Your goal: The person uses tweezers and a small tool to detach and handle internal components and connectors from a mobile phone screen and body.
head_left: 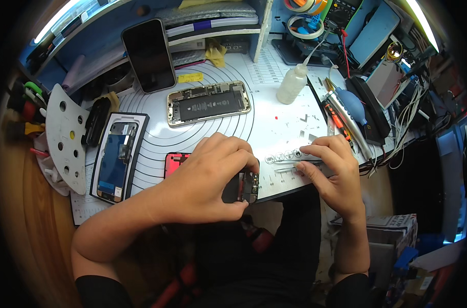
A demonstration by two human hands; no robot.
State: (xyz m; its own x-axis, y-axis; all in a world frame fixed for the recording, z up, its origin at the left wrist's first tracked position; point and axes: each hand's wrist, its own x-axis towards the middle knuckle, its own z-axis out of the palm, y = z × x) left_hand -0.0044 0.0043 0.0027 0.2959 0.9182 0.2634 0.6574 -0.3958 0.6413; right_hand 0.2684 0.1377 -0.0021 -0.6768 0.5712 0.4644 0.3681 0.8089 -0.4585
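Head view: at 6 o'clock the left hand point(213, 173) pinches the red phone point(248, 190) across its sides, by the near edge of the tabletop point(267, 188). It looks light, stiff, fragile; best held by its rim. At 3 o'clock the right hand point(334, 172) curls at silvery tweezers point(289, 164), grip unclear. Moving room seems widest toward 1 o'clock, short of the bottle point(292, 86).

NEARBY KIT, L TO R

White holed rack point(64, 146), far L. Dark-screened phone point(150, 56) propped upright, rear L of ctr; yellow label point(190, 77) just beside its lower end. Spouted translucent btl point(291, 87) standing R of ctr. Blue blower point(352, 105) lying next to black case point(373, 115). Multimeter point(344, 10), top R; white cables point(408, 127) tangled far R.
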